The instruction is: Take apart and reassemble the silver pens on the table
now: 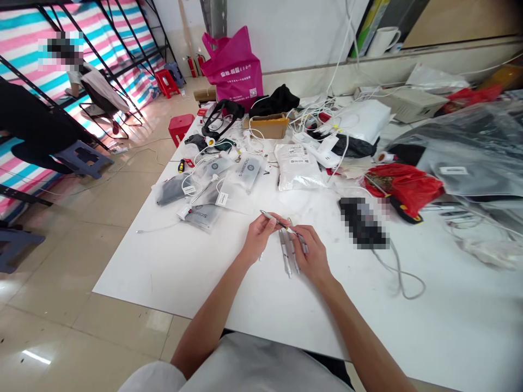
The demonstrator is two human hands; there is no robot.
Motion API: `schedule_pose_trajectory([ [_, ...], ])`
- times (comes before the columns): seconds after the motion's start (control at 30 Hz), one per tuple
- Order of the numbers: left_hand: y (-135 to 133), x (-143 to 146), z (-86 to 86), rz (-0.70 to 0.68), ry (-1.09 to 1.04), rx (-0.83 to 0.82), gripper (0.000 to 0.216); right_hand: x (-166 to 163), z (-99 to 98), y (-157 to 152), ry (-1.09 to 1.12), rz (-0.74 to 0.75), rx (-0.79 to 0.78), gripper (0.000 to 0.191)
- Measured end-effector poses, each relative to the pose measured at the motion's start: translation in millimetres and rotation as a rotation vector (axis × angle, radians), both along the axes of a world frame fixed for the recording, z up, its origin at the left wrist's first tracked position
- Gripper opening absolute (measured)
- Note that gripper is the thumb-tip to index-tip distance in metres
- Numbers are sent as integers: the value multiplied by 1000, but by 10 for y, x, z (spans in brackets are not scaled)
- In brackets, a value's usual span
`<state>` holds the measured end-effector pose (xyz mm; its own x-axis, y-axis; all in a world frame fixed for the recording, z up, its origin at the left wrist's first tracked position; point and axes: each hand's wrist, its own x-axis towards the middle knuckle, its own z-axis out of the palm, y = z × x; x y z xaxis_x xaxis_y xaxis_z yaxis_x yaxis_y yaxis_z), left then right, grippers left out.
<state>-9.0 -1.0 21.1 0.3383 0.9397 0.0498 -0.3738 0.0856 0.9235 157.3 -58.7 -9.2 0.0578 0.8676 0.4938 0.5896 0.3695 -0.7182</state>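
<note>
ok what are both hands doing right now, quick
Left hand: closed, pinching a slim silver pen-like tool.
Right hand: closed, holding the far end of the same tool.

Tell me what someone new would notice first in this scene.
The bright magenta tote bag stands beyond the far end of the white table, and a red plastic bag lies on its right side. Along the left wall, a striped pink-and-teal tarpaulin catches the eye. In the middle, the left hand pinches a slim silver pen-like tool, its tip near the right hand.
</note>
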Motion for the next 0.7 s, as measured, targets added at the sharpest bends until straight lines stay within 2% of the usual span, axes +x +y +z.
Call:
schedule_pose_trajectory([
  [0.13,-25,28,-24,-47,89,45,30,-15,4,11,15,-29,3,20],
  [0.3,-25,51,-111,-81,147,4,31,-4,-15,10,26,-43,15,15],
  [0.5,-21,27,-87,-79,186,55,30,13,-25,-31,80,22,-157,26],
  [0.57,-22,22,-72,-79,196,50,31,7,-14,-39,120,0,-221,28],
  [0.7,-27,24,-70,-100,212,47,31,14,14,-38,135,12,-277,32],
])
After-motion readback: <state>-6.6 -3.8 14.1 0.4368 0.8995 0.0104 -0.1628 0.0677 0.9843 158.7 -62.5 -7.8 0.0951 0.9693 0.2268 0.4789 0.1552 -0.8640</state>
